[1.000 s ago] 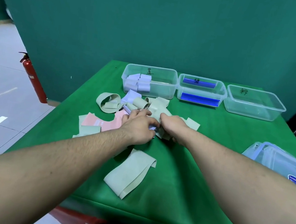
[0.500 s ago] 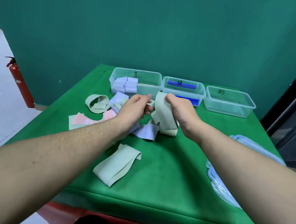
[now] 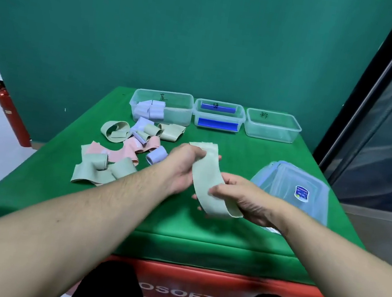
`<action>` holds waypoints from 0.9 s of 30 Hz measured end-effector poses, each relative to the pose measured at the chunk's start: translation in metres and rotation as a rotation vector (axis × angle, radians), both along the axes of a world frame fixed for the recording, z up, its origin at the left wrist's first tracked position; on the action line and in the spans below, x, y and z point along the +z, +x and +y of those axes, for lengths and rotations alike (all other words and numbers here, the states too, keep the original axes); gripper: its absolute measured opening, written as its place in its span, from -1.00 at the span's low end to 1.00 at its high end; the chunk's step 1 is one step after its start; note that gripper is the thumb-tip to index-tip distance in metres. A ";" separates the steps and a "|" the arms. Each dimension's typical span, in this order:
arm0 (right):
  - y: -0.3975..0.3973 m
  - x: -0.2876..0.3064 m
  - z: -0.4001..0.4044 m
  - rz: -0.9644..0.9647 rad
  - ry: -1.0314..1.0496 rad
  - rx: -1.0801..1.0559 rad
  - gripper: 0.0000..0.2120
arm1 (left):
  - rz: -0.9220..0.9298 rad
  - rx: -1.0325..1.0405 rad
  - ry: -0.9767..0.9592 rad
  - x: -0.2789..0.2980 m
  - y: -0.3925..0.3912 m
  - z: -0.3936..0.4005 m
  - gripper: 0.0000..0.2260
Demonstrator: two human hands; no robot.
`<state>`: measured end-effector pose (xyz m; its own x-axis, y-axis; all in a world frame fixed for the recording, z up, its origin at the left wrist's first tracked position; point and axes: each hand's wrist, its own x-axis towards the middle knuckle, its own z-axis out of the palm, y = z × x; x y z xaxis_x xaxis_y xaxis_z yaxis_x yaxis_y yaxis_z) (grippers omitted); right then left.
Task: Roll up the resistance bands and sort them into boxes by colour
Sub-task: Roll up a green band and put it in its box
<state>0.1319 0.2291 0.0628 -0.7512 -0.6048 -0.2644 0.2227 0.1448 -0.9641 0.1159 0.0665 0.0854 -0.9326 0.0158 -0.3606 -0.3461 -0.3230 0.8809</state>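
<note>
Green band (image 3: 207, 175) | left hand (image 3: 182, 165) pinches far end | right hand (image 3: 241, 196) grips near end

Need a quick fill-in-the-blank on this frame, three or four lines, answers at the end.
1. Both hands, left and right, hold one flat band coloured pale ____.
2. The rolled lilac bands sit in the ____ of the three boxes in the back row.
3. The right-hand box holds ____ bands.
4. The stack of lids lies to the ____ of the hands.

Answers: green; left; no; right
</note>
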 end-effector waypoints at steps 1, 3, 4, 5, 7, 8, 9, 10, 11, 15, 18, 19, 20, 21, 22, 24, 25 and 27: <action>0.005 -0.003 0.006 -0.009 0.035 -0.023 -0.57 | 0.018 0.018 0.012 0.000 0.005 0.004 -0.67; 0.009 -0.007 0.017 -0.043 0.098 -0.076 -0.51 | 0.045 -0.009 0.045 0.000 0.013 0.011 -0.67; 0.009 -0.006 0.021 -0.054 0.112 -0.086 -0.52 | 0.062 -0.039 0.059 0.000 0.017 0.014 -0.67; 0.009 -0.003 0.024 -0.062 0.100 -0.097 -0.53 | 0.082 -0.071 0.059 0.001 0.021 0.017 -0.66; 0.007 0.003 0.027 -0.052 0.037 -0.182 -0.56 | 0.102 -0.157 0.018 0.001 0.030 0.023 -0.63; 0.005 0.007 0.025 -0.036 0.003 -0.244 -0.60 | 0.107 -0.200 -0.008 0.001 0.036 0.026 -0.64; 0.004 0.010 0.022 -0.008 -0.023 -0.308 -0.67 | 0.112 -0.240 -0.025 0.001 0.042 0.028 -0.65; 0.002 0.011 0.020 0.036 -0.041 -0.369 -0.75 | 0.119 -0.275 -0.034 0.000 0.046 0.029 -0.64; 0.000 0.012 0.017 0.078 -0.063 -0.423 -0.83 | 0.126 -0.298 -0.038 -0.001 0.048 0.030 -0.60; -0.008 0.005 0.012 0.143 -0.133 -0.535 -0.94 | 0.093 -0.411 -0.028 -0.014 0.047 0.024 -0.67; -0.017 -0.003 0.011 0.125 -0.102 -0.533 -0.89 | 0.032 -0.336 -0.106 -0.031 0.033 0.022 -0.77; -0.019 -0.005 0.010 0.111 -0.069 -0.523 -0.90 | 0.040 -0.256 -0.146 -0.037 0.027 0.021 -0.80; -0.021 -0.008 0.010 0.099 -0.031 -0.510 -0.90 | 0.063 -0.179 -0.191 -0.042 0.022 0.021 -0.86; -0.024 -0.012 0.010 0.085 -0.002 -0.502 -0.89 | 0.081 -0.129 -0.228 -0.046 0.018 0.021 -0.91; -0.027 -0.016 0.010 0.075 0.012 -0.503 -0.89 | 0.097 -0.108 -0.263 -0.050 0.013 0.021 -0.92; -0.036 -0.024 0.009 0.069 0.029 -0.513 -0.93 | 0.125 -0.086 -0.330 -0.056 0.005 0.021 -0.85; -0.040 -0.027 0.009 0.073 0.047 -0.521 -0.93 | 0.130 -0.073 -0.371 -0.058 0.001 0.021 -0.83; -0.052 -0.035 0.008 0.074 0.097 -0.548 -0.91 | 0.113 -0.070 -0.441 -0.064 -0.010 0.023 -0.82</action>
